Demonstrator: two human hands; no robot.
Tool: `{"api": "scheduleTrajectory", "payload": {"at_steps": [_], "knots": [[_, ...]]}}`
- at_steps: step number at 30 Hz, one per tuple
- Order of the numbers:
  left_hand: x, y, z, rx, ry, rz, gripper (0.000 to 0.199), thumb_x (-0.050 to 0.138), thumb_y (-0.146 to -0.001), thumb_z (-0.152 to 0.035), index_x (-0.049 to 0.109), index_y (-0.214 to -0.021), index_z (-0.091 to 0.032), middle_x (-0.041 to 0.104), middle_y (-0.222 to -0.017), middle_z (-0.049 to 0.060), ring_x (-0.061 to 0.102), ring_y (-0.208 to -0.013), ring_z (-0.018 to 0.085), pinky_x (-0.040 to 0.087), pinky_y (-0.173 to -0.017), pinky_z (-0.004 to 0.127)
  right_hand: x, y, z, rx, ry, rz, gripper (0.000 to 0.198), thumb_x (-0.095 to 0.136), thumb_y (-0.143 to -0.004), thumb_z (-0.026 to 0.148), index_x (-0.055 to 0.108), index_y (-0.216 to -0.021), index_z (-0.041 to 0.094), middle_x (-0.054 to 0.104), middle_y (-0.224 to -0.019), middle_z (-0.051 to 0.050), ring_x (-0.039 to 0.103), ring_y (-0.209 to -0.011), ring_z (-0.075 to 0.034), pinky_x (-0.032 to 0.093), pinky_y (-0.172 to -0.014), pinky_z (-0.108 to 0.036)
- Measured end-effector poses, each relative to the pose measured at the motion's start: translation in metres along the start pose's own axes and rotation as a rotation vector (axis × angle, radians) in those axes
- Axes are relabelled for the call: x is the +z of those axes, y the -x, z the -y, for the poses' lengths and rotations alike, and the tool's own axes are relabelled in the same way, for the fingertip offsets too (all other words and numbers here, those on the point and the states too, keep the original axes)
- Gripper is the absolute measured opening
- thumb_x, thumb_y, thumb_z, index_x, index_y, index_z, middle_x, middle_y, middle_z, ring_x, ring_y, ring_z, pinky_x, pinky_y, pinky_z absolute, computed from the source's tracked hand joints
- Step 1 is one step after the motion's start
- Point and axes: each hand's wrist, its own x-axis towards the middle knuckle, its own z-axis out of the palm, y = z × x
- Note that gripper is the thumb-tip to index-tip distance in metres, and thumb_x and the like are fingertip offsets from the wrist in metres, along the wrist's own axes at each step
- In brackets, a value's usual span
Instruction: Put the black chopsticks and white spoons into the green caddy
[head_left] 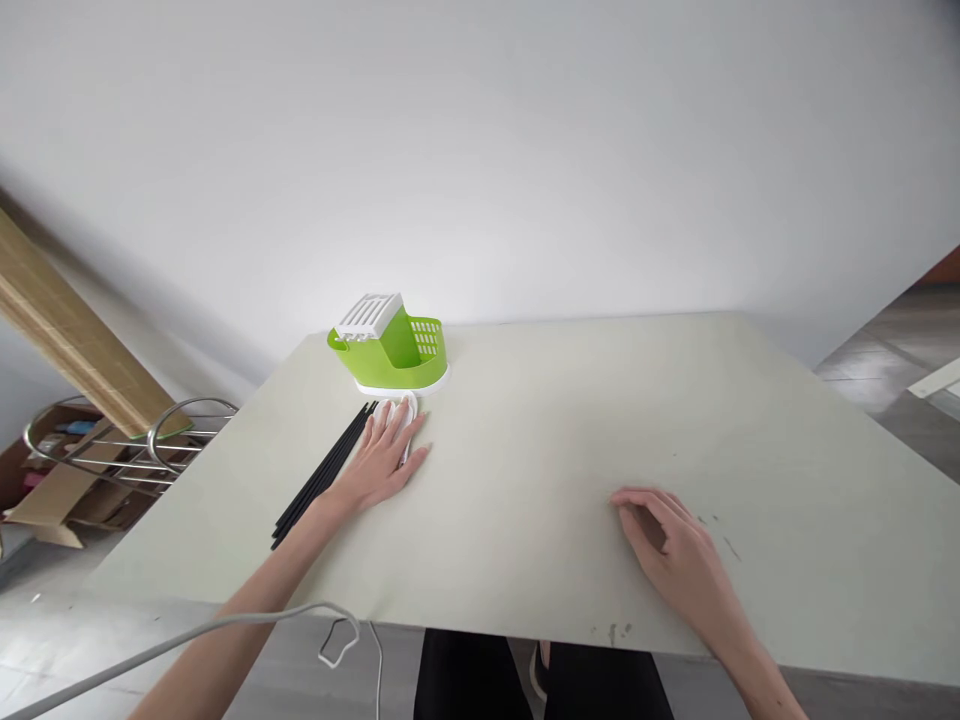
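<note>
My left hand (384, 458) lies with its fingers spread over white spoons (409, 402), which it partly covers. Whether it grips them I cannot see, but the fingers look stretched out. Just left of it, a bundle of black chopsticks (322, 478) rests slantwise on the table. Beyond the fingertips stands a green utensil holder (397, 375) with a basket-like side, a white slotted top and a white base. On the right half of the table is my right hand (671, 540), thumb and fingertips brought together in a pinch with nothing visible in them.
The pale table (525, 420) reaches back to a white wall. A grey cable (225, 622) crosses in front of my left forearm. Left of the table are a metal rack (161, 450), an opened cardboard box (60, 490) and a long leaning cardboard piece (82, 340).
</note>
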Motion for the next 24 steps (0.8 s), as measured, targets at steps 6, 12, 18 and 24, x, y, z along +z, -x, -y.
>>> {"api": "scheduleTrajectory", "payload": {"at_steps": [6, 12, 18, 24], "knots": [[0.0, -0.002, -0.014, -0.004, 0.001, -0.02, 0.067, 0.035, -0.107, -0.059, 0.028, -0.168, -0.032, 0.009, -0.178, 0.008, 0.004, -0.163, 0.04, 0.012, -0.126, 0.07, -0.002, 0.001, 0.003, 0.0, 0.001, -0.008, 0.031, 0.047, -0.105, 0.049, 0.069, -0.113, 0.03, 0.071, -0.126, -0.011, 0.064, -0.118, -0.031, 0.059, -0.079, -0.039], [-0.008, -0.003, 0.003, -0.032, 0.036, -0.071, 0.07, 0.036, -0.106, -0.06, 0.028, -0.168, -0.028, 0.012, -0.178, 0.009, 0.003, -0.163, 0.038, 0.012, -0.129, 0.064, -0.002, 0.001, 0.006, 0.005, -0.001, -0.002, 0.031, 0.047, -0.105, 0.049, 0.069, -0.113, 0.03, 0.071, -0.125, -0.011, 0.065, -0.118, -0.031, 0.058, -0.071, -0.036], [-0.005, -0.002, 0.022, 0.01, 0.096, -0.018, 0.072, 0.044, -0.104, -0.06, 0.03, -0.168, -0.028, 0.013, -0.177, 0.008, 0.004, -0.163, 0.04, 0.019, -0.128, 0.064, -0.002, 0.001, 0.006, 0.015, 0.017, -0.012, 0.03, 0.047, -0.105, 0.048, 0.069, -0.11, 0.03, 0.072, -0.124, -0.01, 0.064, -0.119, -0.031, 0.056, -0.067, -0.034], [0.009, -0.009, -0.006, 0.109, 0.111, -0.031, 0.064, 0.037, -0.109, -0.05, 0.026, -0.169, -0.029, 0.002, -0.178, 0.005, -0.005, -0.162, 0.04, 0.018, -0.128, 0.064, -0.002, 0.002, 0.005, 0.025, 0.025, -0.002, 0.029, 0.047, -0.105, 0.048, 0.069, -0.11, 0.03, 0.071, -0.126, -0.009, 0.063, -0.119, -0.031, 0.056, -0.069, -0.034]]}}
